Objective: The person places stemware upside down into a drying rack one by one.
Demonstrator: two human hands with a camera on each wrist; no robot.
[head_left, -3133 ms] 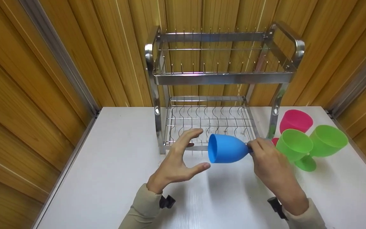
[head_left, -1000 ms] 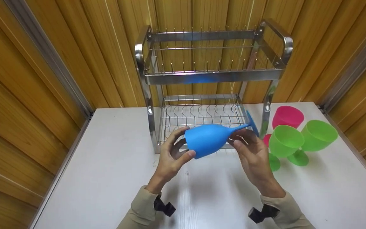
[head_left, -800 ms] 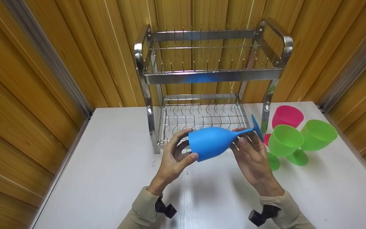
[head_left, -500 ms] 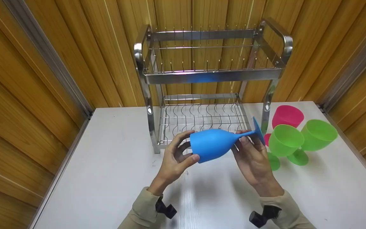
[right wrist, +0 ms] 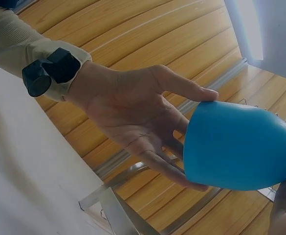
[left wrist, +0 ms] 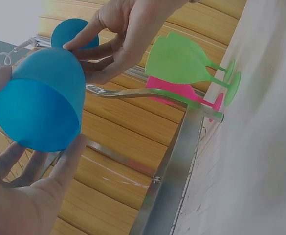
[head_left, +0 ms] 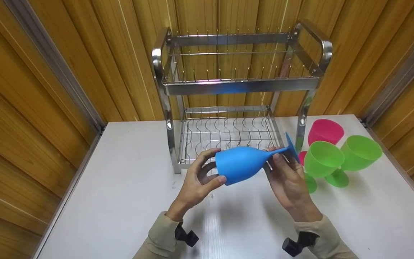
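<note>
A blue plastic goblet (head_left: 243, 163) lies almost sideways in the air in front of the rack, its mouth to the left and its foot raised at the right. My left hand (head_left: 196, 187) holds the bowl by the rim, thumb on the near side and fingers on the far side. At the other end, my right hand (head_left: 288, 183) pinches the stem near the foot. The left wrist view looks into the goblet's mouth (left wrist: 37, 115), with the right hand (left wrist: 128, 34) behind it. In the right wrist view the left hand (right wrist: 138, 117) spans the rim; only some right fingers show.
A two-tier metal dish rack (head_left: 243, 86) stands behind the hands against wood-patterned walls. Its lower tier has wavy wires (head_left: 228, 131). On the white table (head_left: 131, 162), right of the rack, stand two green goblets (head_left: 323, 158) and a pink one (head_left: 325, 131).
Earlier the right hand alone held the goblet, with the left hand spread beside its mouth. The left hand has since taken the rim. Lately the goblet has shifted slightly right and down.
</note>
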